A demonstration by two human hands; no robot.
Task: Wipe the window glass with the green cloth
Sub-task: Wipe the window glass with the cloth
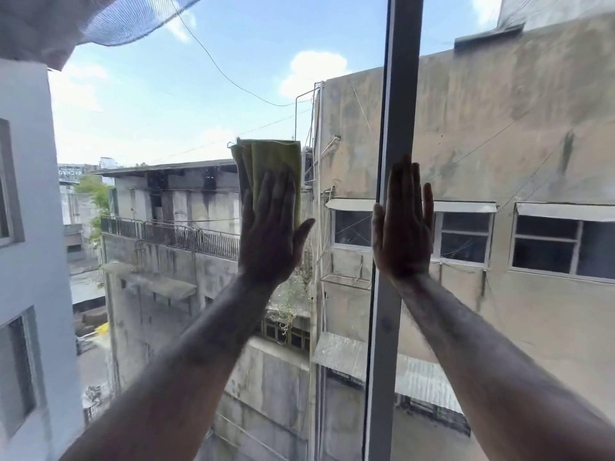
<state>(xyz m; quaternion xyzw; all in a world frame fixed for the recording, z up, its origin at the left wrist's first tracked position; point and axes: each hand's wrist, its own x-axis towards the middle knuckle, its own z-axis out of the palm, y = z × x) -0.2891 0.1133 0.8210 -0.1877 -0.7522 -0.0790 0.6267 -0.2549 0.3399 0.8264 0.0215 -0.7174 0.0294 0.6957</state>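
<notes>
A: Where's the green cloth?

B: We see it folded, flat against the window glass, left of the vertical frame bar. Its top edge stands clear above the left hand.

A: Left hand state?

B: Flat palm pressing the lower part of the cloth onto the pane. The fingers are straight and pressed together, pointing up; the thumb sticks out to the right. No pinch, it's a flat press.

A: Right hand?

B: We see the right hand open and flat too, its fingers up and close together, lying over the frame bar and the edge of the pane to the bar's right. No cloth under it. It sits just right of the left hand, at about the same height, and the two aren't touching.

A: Arms?

B: Both forearms are bare and reach up from the bottom of the view.

A: Beyond the glass?

B: We see a stained concrete building on the right with a row of windows, a lower block with a railing in the middle, a pale wall at left, a wire crossing the sky, and a mesh net at the top left.
</notes>
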